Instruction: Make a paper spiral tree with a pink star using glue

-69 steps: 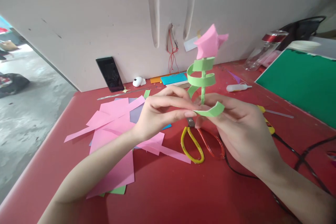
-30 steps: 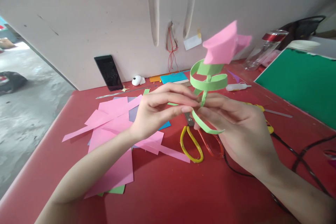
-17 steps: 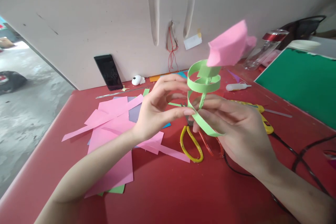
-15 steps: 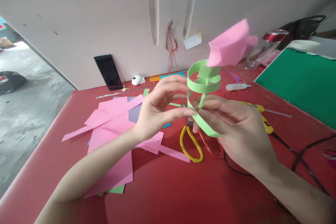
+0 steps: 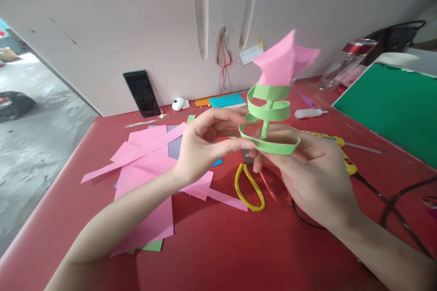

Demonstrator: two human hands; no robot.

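Note:
A pink paper flower (image 5: pixel 277 64) stands on a thin green stem (image 5: pixel 265 128), held up over the table. Around the stem coils a green paper strip (image 5: pixel 273 146) in loose loops. My right hand (image 5: pixel 316 168) pinches the stem low down, its fingertips partly hidden behind the strip. My left hand (image 5: pixel 205 145) grips the strip's lower loop between thumb and fingers. Beneath my hands lie scissors (image 5: pixel 251 191) with one yellow and one red handle; their blades are mostly hidden.
Pink paper sheets and strips (image 5: pixel 146 191) lie to the left on the red table (image 5: pixel 218 245). A phone (image 5: pixel 141 93) leans on the wall. At right are a yellow glue gun (image 5: pixel 350 163) with its black cable, a small white bottle (image 5: pixel 309 113) and a green board (image 5: pixel 389 104).
The flower has turned and shifted left, now standing more upright. The green strip's lower loop has swung round into a flatter, wider coil. Both hands keep nearly the same place.

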